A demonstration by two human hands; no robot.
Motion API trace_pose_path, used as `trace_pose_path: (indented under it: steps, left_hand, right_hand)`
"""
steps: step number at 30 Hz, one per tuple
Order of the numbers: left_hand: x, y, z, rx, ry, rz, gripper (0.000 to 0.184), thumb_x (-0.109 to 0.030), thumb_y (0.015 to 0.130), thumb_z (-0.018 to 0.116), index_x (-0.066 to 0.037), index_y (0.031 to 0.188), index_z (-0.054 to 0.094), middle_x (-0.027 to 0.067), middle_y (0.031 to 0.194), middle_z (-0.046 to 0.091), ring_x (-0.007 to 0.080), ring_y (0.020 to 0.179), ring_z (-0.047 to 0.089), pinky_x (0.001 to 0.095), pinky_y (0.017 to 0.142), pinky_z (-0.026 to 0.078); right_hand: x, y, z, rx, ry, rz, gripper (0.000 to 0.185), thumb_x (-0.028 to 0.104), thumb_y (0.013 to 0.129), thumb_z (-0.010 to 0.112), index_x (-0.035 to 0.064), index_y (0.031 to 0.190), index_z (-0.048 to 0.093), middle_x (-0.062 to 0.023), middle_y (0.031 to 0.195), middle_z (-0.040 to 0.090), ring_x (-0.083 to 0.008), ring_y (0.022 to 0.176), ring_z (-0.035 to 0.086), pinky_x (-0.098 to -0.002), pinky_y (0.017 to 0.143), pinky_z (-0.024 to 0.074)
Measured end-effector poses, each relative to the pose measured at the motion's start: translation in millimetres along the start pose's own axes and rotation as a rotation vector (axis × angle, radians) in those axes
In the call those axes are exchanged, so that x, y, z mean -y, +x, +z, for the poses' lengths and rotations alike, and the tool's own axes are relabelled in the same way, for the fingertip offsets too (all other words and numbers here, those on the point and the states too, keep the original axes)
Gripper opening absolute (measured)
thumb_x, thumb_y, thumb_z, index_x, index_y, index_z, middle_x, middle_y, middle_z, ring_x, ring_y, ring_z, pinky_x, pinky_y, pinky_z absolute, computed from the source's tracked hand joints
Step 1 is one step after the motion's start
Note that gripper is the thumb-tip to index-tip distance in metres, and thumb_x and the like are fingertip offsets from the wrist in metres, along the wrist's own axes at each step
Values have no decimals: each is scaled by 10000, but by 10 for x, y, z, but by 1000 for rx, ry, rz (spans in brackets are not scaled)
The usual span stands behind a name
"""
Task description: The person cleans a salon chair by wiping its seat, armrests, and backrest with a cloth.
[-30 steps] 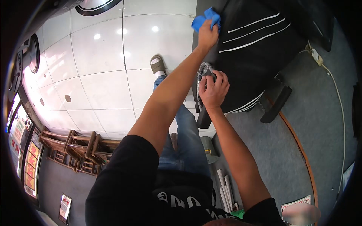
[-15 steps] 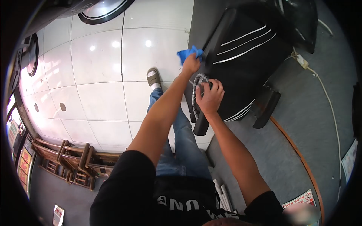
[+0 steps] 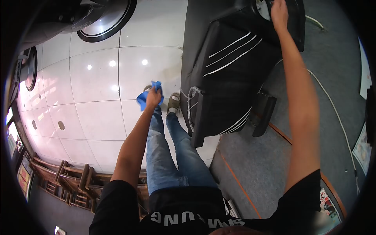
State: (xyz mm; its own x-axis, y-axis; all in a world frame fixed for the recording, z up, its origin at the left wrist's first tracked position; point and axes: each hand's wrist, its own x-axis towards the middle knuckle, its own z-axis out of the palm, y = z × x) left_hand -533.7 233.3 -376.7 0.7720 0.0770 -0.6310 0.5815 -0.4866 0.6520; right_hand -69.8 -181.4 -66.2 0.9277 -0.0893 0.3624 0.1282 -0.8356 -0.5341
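Note:
My left hand (image 3: pixel 154 96) is closed around a blue cloth (image 3: pixel 143 100), held out over the floor in front of my legs. My right hand (image 3: pixel 279 17) reaches far forward to the top edge of the view, beside a black wash basin (image 3: pixel 295 23) with a pale inside. Its fingers look curled, but what they grip is partly cut off by the frame. Between my hands stands a black padded chair (image 3: pixel 231 86) with white stripes. Its near armrest (image 3: pixel 198 117) has a worn, grey-wrapped loop along the side.
White floor tiles (image 3: pixel 94 86) lie to the left, with motorbike wheels (image 3: pixel 109 23) at the upper left. Wooden chairs (image 3: pixel 78 180) line the lower left. A white cable (image 3: pixel 333 102) runs over the grey surface on the right, near a wooden edge strip (image 3: pixel 280 134).
My left hand has moved left with the blue cloth, away from the chair. My right hand has left the armrest and reached forward to the basin. The view has shifted slightly.

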Motion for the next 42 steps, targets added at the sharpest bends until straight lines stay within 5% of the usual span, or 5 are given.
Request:
trace_pose_path:
  steps: [4,14,21,29,42]
  left_hand:
    - [-605,323,211,-23,-205,-5,395,-320,1004,556,19,1185,650,289,1184,677,472,1144,632,498,995,484]
    - [-2565,1189,850,-175,-763,283,292,-232,987,633,-15,1181,613,217,1055,669,374,978,654,452,871,498]
    - [-1979,922,1346,-407,-473,383,198,-118,945,607,9,1097,608,247,1061,625,474,1020,601,502,884,491]
    - [-124,606,2019,152,-31,144,317,-159,953,576,-2,1221,640,272,1239,628,463,1158,605,511,999,490]
    - [-375,949,2038,67,-275,122,300,-218,976,560,-33,1202,626,226,1239,606,483,1142,567,539,1003,454]
  right_hand:
    - [650,-260,336,194,-369,329,785,680,1041,215,89,1352,628,-297,1340,618,-484,1333,516,-535,1128,390]
    - [534,-235,368,113,-299,251,827,704,1023,283,29,1215,720,-320,1221,672,-498,1274,562,-504,1066,420]
    - [699,-309,410,166,-308,157,884,546,1105,163,-165,1030,682,-380,1066,682,-571,987,623,-605,910,501]
    - [667,-330,425,152,-333,111,889,559,1102,182,-154,991,702,-389,1060,680,-559,1021,638,-591,941,515]
    - [637,-302,435,140,-352,139,880,564,1096,205,-142,991,719,-412,1067,666,-575,1042,624,-591,940,503]
